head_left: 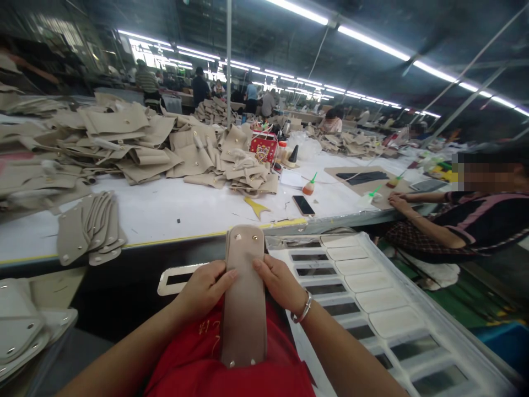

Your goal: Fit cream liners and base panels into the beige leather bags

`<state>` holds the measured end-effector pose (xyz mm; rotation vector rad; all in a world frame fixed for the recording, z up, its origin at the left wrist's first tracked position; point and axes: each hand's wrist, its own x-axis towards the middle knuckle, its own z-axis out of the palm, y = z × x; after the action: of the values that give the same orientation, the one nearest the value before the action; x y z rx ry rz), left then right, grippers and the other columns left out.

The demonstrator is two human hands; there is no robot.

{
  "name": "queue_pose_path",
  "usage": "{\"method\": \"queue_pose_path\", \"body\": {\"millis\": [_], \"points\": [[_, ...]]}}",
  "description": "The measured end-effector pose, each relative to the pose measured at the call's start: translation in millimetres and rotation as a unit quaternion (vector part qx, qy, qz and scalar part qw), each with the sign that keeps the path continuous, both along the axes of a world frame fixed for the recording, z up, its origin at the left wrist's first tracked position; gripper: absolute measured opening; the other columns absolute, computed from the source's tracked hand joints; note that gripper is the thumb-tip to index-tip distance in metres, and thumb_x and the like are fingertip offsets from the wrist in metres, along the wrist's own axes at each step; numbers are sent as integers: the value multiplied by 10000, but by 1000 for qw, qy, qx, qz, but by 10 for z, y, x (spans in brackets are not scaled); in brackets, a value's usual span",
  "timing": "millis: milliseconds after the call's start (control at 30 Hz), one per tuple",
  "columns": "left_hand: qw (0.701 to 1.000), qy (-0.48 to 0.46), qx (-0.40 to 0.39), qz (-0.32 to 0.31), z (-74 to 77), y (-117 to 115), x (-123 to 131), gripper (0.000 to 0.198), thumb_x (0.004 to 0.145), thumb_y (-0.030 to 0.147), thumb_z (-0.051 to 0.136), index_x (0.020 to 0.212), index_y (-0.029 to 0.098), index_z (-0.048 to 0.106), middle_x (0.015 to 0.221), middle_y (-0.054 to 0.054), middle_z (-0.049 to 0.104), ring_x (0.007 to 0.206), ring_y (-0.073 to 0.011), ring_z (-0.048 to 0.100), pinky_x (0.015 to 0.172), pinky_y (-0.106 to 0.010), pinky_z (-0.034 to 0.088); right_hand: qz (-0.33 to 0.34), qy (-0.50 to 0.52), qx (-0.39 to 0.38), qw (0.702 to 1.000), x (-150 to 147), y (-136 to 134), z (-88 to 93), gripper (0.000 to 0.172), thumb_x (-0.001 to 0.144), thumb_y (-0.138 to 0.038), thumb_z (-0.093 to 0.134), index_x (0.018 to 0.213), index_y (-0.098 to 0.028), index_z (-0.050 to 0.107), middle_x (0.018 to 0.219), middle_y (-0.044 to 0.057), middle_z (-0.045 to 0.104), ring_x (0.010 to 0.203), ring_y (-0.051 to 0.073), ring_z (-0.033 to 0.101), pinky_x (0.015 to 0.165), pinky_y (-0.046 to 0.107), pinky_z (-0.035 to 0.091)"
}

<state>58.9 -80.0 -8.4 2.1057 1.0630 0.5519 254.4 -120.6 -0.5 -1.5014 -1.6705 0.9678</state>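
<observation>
A long beige leather piece with rounded ends and metal studs at its corners stands lengthwise over my red apron. My left hand is closed on its left edge, thumb lying on the front face. On the opposite edge my right hand grips it the same way; a silver bangle is on that wrist. The fingers behind the piece are hidden. I cannot tell whether it is one piece or a stack. Left of my left hand shows a pale frame with a dark slot.
Beside my right arm lies a white rack with pale pieces and dark slots. Similar studded pieces fan over the white table's edge. Beige pieces are heaped behind. A phone and glue bottle lie ahead; a co-worker sits right.
</observation>
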Motion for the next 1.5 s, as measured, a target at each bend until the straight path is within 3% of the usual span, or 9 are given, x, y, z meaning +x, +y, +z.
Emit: {"method": "queue_pose_path", "body": {"millis": [233, 433, 567, 733, 867, 967, 1100, 1300, 1500], "points": [[1000, -15, 2, 17, -53, 4, 62, 409, 887, 467, 340, 706, 156, 535, 683, -20, 546, 632, -149, 485, 585, -262, 353, -2, -17, 9, 1000, -13, -147, -129, 373, 920, -450, 323, 808, -166, 537, 750, 24, 582, 670, 126, 503, 607, 227, 378], [997, 47, -9, -65, -92, -123, -59, 383, 866, 465, 383, 695, 161, 541, 697, -27, 560, 640, -153, 491, 599, -263, 359, -14, -45, -2, 999, 1, -227, -168, 366, 920, -448, 329, 850, -168, 554, 809, 36, 592, 713, 136, 514, 638, 242, 383], [1000, -7, -21, -22, -106, -261, -34, 391, 891, 406, 332, 628, 165, 491, 642, -10, 522, 599, -129, 460, 577, -248, 349, -5, -101, -18, 995, -3, -352, -160, 364, 930, -429, 298, 825, -170, 531, 788, 45, 583, 698, 142, 510, 640, 256, 372], [1000, -10, -16, 8, -141, -214, -14, 400, 850, 460, 396, 564, 181, 420, 565, 16, 447, 542, -117, 409, 516, -234, 320, -16, 7, -4, 1000, -58, -362, -301, 374, 926, -442, 298, 800, -165, 515, 744, 24, 552, 651, 122, 476, 597, 237, 370], [996, 82, 47, 1, -138, -147, -75, 387, 822, 527, 424, 677, 178, 507, 665, -25, 538, 605, -161, 484, 551, -258, 341, -29, 41, -2, 999, -109, -325, -382, 377, 915, -447, 325, 818, -151, 539, 727, 18, 543, 612, 110, 445, 559, 231, 358], [993, 106, -11, -55, -123, -156, -112, 417, 837, 532, 402, 871, 173, 610, 870, -87, 633, 771, -223, 575, 663, -290, 399, -15, 43, 8, 999, -139, -307, -372, 366, 917, -433, 326, 841, -151, 546, 789, 32, 572, 669, 119, 483, 600, 229, 381], [994, 29, -80, -70, -172, -210, -107, 408, 881, 472, 354, 958, 175, 623, 962, -83, 655, 847, -222, 592, 740, -291, 424, -1, -30, 9, 1000, -150, -313, -262, 349, 923, -411, 321, 855, -162, 555, 834, 46, 599, 743, 140, 523, 668, 242, 392], [993, -53, -106, -23, -308, -259, -45, 414, 878, 466, 347, 727, 153, 572, 701, -36, 596, 621, -157, 530, 556, -242, 405, 30, -113, -24, 993, -143, -467, -203, 323, 896, -429, 398, 914, -159, 574, 865, 68, 614, 760, 159, 543, 666, 253, 389], [990, -92, -105, 6, -345, -267, 14, 411, 852, 465, 400, 636, 140, 530, 619, -16, 527, 554, -124, 462, 483, -220, 354, 8, 26, -44, 999, -175, -518, -469, 368, 909, -443, 359, 855, -146, 570, 804, 47, 600, 694, 131, 517, 597, 228, 390]]}}
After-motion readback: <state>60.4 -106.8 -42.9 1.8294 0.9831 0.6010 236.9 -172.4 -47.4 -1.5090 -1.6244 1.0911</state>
